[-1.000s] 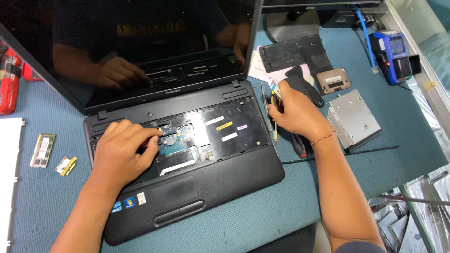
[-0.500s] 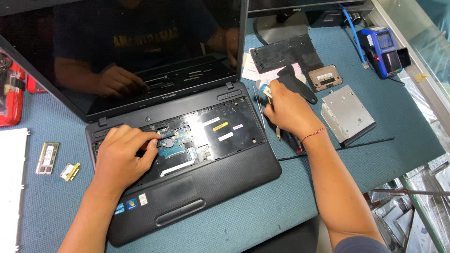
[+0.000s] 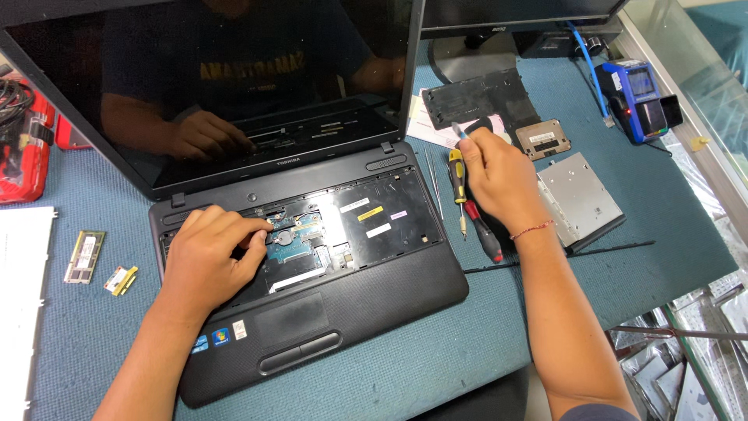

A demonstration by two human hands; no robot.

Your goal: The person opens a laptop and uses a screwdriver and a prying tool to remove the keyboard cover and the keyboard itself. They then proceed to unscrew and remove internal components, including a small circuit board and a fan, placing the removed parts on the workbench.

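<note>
An open black laptop (image 3: 374, 312) lies in front of me with its keyboard removed, so the circuit board (image 3: 300, 238) and taped metal tray show. My left hand (image 3: 206, 257) rests palm down in the left part of that bay, with its fingertips on the board. My right hand (image 3: 499, 175) hovers off the laptop's right side, closed around a thin tool (image 3: 456, 129) whose pale tip sticks out above the fingers. Just below and left of that hand lie a yellow-and-black screwdriver (image 3: 457, 173) and a red-and-black screwdriver (image 3: 485, 232).
A silver optical drive (image 3: 584, 199), a large black cover panel (image 3: 479, 97) and a small one (image 3: 543, 139) lie to the right. A blue device (image 3: 639, 101) sits at the back right. A memory stick (image 3: 84, 256), a small card (image 3: 121, 279) and a red case (image 3: 23, 148) are on the left.
My right hand has moved away from the laptop's edge toward the back, and the tool's tip now points upward. My left hand stays on the board.
</note>
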